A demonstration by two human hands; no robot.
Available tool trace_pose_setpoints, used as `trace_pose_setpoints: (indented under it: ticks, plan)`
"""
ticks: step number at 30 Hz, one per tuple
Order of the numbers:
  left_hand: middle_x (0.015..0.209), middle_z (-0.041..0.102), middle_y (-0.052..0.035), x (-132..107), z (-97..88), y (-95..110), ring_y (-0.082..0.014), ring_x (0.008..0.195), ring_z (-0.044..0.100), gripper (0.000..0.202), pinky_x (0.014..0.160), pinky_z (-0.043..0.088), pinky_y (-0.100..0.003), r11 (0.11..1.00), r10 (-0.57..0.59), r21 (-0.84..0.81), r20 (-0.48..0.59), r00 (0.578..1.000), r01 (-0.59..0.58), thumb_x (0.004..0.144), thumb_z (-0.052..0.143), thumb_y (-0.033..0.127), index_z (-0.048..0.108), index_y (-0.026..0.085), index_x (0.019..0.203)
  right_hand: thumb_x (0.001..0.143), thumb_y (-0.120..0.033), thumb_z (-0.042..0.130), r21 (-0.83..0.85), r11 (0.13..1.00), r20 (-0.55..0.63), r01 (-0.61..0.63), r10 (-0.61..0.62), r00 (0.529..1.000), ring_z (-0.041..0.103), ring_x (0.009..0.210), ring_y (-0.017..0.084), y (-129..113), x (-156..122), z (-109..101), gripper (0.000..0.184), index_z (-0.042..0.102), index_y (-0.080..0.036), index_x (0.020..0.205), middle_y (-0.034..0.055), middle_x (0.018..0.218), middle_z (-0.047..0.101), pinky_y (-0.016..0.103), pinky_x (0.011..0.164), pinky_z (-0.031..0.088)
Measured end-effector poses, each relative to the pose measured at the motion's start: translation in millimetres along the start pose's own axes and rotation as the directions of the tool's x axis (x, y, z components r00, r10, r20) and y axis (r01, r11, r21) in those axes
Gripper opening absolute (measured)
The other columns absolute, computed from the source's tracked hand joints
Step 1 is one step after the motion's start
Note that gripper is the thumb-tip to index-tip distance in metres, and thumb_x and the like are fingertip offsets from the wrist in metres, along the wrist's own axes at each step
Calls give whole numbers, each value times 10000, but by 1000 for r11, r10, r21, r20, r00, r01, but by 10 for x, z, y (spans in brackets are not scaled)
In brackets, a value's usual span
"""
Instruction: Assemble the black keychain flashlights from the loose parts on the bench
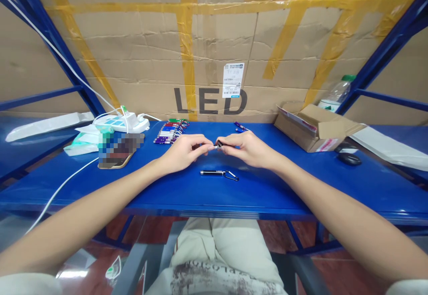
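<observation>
Between my two hands, above the blue table, is a small keychain flashlight (219, 145), mostly covered by the fingers; a silver end and a dark clip part show. My left hand (183, 151) is closed in a pinch on its silver end. On the other side, the fingertips of my right hand (249, 149) are closed around the dark part. Just below the hands lies a black keychain flashlight (212, 173) with a carabiner clip (231, 176) pointing right. Behind my left hand, several coloured keychain flashlights (167, 133) lie in a row.
Two purple-blue flashlights (240, 128) lie behind my right hand. Left are a phone (129, 150), a power strip (132, 122) with white cables and a plastic packet (83, 143). Right are an open cardboard box (310, 127), a mouse (349, 158) and a bottle (337, 93). Taped cardboard stands behind.
</observation>
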State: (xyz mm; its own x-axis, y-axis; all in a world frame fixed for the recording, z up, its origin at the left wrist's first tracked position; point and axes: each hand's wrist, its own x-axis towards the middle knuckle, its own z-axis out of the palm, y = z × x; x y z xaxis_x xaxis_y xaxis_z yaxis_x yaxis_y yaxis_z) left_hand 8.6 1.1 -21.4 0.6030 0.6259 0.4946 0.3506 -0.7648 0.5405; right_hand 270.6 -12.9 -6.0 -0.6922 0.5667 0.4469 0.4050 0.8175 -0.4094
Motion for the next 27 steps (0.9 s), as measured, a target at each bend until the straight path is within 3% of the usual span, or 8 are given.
trace_pose_setpoints:
  ticks: [7,13,20,24,27]
  plan:
    - [869,754,-38,16,-17,-45,-150,721,655,337,648,460,-253,999,-45,3,-43,998,45,1072,606,440,800,173,1004,1103,-351,557,-35,999,-5,-12,12,1000,743,920,234,93,-4,59,282,786,-197,1161,77,1056,826,328,862,534]
    - [881,783,-41,20,-33,-81,-175,772,693,319,717,485,-277,989,-11,144,-47,999,18,1086,587,410,804,182,1034,1117,-351,534,-134,991,-10,-18,16,1000,730,1029,266,134,-16,64,310,752,-236,1305,102,1128,802,362,939,537]
    - [931,817,-43,14,-30,-120,-197,805,738,307,782,533,-302,984,-28,175,-19,999,31,1091,586,413,795,191,1122,1131,-309,473,-208,978,39,-28,37,999,697,1010,265,96,-15,13,380,704,-197,1411,122,1087,741,371,927,525]
    - [1106,830,-66,6,-28,-142,-221,942,759,311,875,550,-321,975,2,221,12,1000,-4,1095,590,424,797,199,1149,1117,-302,490,-211,976,40,-57,67,997,693,971,257,90,-19,23,375,733,-190,1379,116,1051,730,367,888,524]
    - [1133,825,-61,-1,-21,-146,-228,1009,759,290,922,545,-325,973,7,229,60,998,-21,1093,610,423,792,210,1170,1109,-292,489,-177,982,55,-71,82,995,698,971,251,79,-17,27,351,775,-181,1279,117,1056,743,365,889,518]
